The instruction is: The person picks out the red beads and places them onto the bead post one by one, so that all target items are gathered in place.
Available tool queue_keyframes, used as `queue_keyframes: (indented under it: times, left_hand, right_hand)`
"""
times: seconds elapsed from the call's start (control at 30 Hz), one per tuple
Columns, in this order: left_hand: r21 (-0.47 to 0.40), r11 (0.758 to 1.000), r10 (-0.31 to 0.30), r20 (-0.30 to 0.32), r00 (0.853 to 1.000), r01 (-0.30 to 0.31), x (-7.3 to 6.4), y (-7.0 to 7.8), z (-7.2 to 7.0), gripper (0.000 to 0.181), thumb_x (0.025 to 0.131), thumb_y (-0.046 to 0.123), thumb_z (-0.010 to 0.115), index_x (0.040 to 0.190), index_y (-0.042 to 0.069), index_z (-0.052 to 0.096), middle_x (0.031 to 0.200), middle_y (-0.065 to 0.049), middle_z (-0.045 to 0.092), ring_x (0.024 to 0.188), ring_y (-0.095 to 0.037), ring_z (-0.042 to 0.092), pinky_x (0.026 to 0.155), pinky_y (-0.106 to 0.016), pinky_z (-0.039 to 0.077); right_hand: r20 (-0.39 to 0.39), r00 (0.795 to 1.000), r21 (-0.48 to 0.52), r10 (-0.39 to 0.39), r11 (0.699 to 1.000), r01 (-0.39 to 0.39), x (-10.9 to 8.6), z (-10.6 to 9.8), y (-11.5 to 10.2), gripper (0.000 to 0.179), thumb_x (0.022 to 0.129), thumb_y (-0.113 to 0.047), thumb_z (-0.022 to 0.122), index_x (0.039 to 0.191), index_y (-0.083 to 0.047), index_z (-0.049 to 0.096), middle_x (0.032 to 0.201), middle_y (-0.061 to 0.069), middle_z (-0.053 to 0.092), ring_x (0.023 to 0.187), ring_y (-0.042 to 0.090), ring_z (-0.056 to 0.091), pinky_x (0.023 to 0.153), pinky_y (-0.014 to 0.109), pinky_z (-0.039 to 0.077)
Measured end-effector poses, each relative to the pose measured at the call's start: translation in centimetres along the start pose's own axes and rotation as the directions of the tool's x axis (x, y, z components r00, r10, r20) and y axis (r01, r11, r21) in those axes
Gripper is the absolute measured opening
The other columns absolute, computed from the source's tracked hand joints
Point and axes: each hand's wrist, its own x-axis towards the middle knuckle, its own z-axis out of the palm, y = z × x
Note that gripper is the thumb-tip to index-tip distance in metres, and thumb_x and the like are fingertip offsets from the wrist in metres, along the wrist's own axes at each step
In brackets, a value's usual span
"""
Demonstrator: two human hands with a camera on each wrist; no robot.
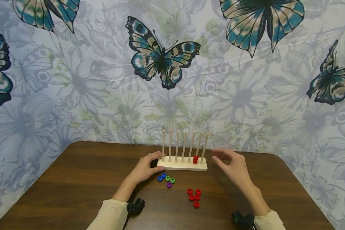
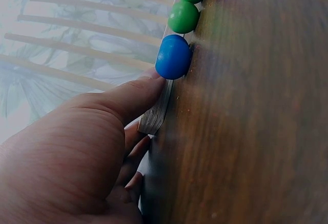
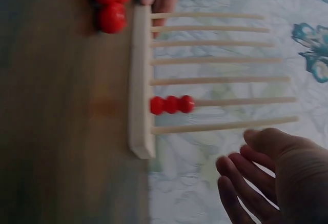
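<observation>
A pale wooden peg stand [image 1: 178, 165] with several upright pegs rests on the table. My left hand [image 1: 145, 166] grips its left end, thumb at the front edge and fingers behind. Three red beads [image 3: 171, 104] are stacked on the second peg from the right, low against the base. My right hand [image 1: 233, 167] is held just right of the stand, fingers loosely bent and nothing between them. Close to my left thumb lies a blue bead [image 2: 173, 57], beside a green bead [image 2: 183, 17] and a purple bead [image 1: 169, 185].
Several loose red beads [image 1: 191, 197] lie in a group on the brown table [image 1: 109, 166], in front of the stand and nearer the person. A butterfly-patterned cloth [image 1: 172, 105] hangs behind the table's far edge.
</observation>
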Motion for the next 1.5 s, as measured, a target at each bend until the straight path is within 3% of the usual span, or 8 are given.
queue_keyframes:
  times: [0.13,0.23,0.33,0.53,0.77,1.03,1.33,1.5]
  left_hand:
    - [0.003,1.000,-0.001,0.002,1.000,0.001,0.1,-0.1,0.1,0.055,0.094,0.030,0.081,0.143,0.010,0.065,0.158,-0.019,0.052,0.152,-0.054,0.034,0.121,-0.075,0.023]
    - [0.002,1.000,-0.003,0.002,1.000,0.003,0.1,-0.1,0.1,0.055,0.095,0.030,0.081,0.143,0.010,0.066,0.159,-0.019,0.052,0.152,-0.053,0.034,0.121,-0.075,0.024]
    - [0.001,1.000,-0.001,0.001,1.000,0.001,0.2,-0.1,0.1,0.054,0.094,0.030,0.081,0.143,0.011,0.066,0.159,-0.019,0.051,0.152,-0.053,0.034,0.121,-0.075,0.025]
    - [0.003,1.000,0.022,-0.001,1.000,-0.022,0.3,-0.1,0.0,0.054,0.094,0.029,0.082,0.142,0.011,0.066,0.158,-0.020,0.052,0.149,-0.048,0.042,0.119,-0.071,0.032]
    - [0.007,1.000,0.020,-0.008,1.000,-0.020,0.2,-0.1,0.2,0.054,0.094,0.028,0.082,0.143,0.012,0.066,0.158,-0.019,0.052,0.150,-0.047,0.042,0.119,-0.070,0.033]
    - [0.005,0.999,0.041,-0.027,0.999,-0.041,0.1,-0.2,0.4,0.053,0.093,0.027,0.083,0.141,0.011,0.067,0.157,-0.020,0.054,0.150,-0.049,0.040,0.120,-0.069,0.033]
    - [0.012,0.999,0.035,-0.022,0.999,-0.035,-0.1,-0.2,0.4,0.054,0.093,0.028,0.082,0.142,0.011,0.066,0.158,-0.019,0.052,0.151,-0.053,0.037,0.120,-0.075,0.026]
    - [0.007,0.999,0.033,-0.022,0.999,-0.033,-0.2,-0.3,0.4,0.055,0.094,0.028,0.082,0.143,0.012,0.066,0.159,-0.020,0.051,0.151,-0.053,0.036,0.120,-0.075,0.026]
  right_hand:
    - [0.150,0.989,0.056,-0.012,0.998,0.004,-0.6,1.0,0.4,0.024,0.092,-0.011,0.083,0.116,-0.011,0.079,0.107,0.004,0.081,0.091,0.013,0.077,0.081,0.041,0.065]
    - [0.288,0.958,0.100,-0.001,0.995,-0.029,-0.9,1.5,0.5,0.025,0.091,-0.016,0.084,0.115,-0.013,0.079,0.109,0.000,0.081,0.096,0.012,0.077,0.089,0.040,0.063]
    - [0.432,0.901,0.129,0.033,0.987,-0.097,-1.0,1.6,0.6,0.027,0.091,-0.025,0.086,0.116,-0.018,0.080,0.109,-0.007,0.080,0.101,0.009,0.075,0.097,0.035,0.059]
    - [0.653,0.758,0.186,0.014,0.966,-0.179,-1.1,1.7,1.1,0.031,0.091,-0.031,0.085,0.120,-0.021,0.079,0.116,-0.009,0.078,0.112,0.011,0.072,0.103,0.037,0.056]
    - [0.700,0.702,0.276,-0.131,0.956,-0.097,-1.5,2.3,1.1,0.033,0.089,-0.031,0.086,0.121,-0.023,0.079,0.122,-0.009,0.076,0.120,0.013,0.067,0.108,0.035,0.051]
    - [0.702,0.685,0.315,-0.196,0.948,-0.052,-1.9,3.1,0.7,0.026,0.090,-0.028,0.085,0.115,-0.025,0.081,0.115,-0.008,0.075,0.109,0.013,0.067,0.100,0.036,0.054]
    - [0.690,0.713,0.275,-0.127,0.956,-0.097,-2.3,3.5,0.4,0.016,0.091,-0.026,0.085,0.106,-0.025,0.082,0.101,-0.008,0.077,0.091,0.012,0.069,0.084,0.029,0.059]
    - [0.660,0.745,0.277,-0.090,0.952,-0.130,-2.4,3.6,0.5,0.015,0.091,-0.021,0.085,0.106,-0.021,0.082,0.101,-0.006,0.078,0.086,0.010,0.071,0.080,0.028,0.061]
